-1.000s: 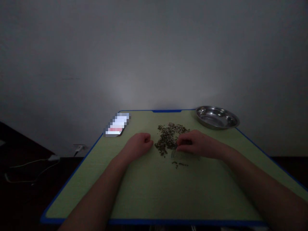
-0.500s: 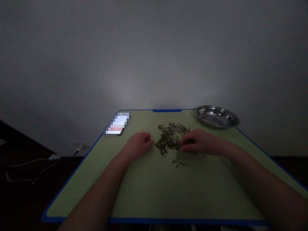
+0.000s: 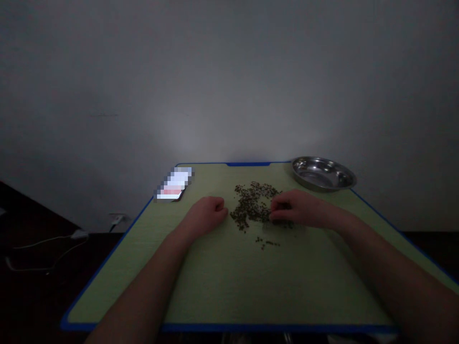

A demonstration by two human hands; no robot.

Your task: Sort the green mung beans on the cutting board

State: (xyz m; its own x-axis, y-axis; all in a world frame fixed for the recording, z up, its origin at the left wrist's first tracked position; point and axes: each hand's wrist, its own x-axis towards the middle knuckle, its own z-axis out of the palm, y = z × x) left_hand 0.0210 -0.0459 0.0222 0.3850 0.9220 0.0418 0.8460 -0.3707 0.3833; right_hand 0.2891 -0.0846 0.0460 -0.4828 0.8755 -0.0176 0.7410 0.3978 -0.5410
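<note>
Head view: across our green table (image 3: 222,277), we hold our left hand (image 3: 206,217), fingers curled together, and our right hand (image 3: 299,208), its pinch unclear, beside scattered dark grains (image 3: 248,204), likely light, hard, best gripped by their sides.

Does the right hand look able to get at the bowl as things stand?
Probably yes: the bowl sits at the far right corner of the table, beyond the right hand, and nothing visible stands between them.
</note>
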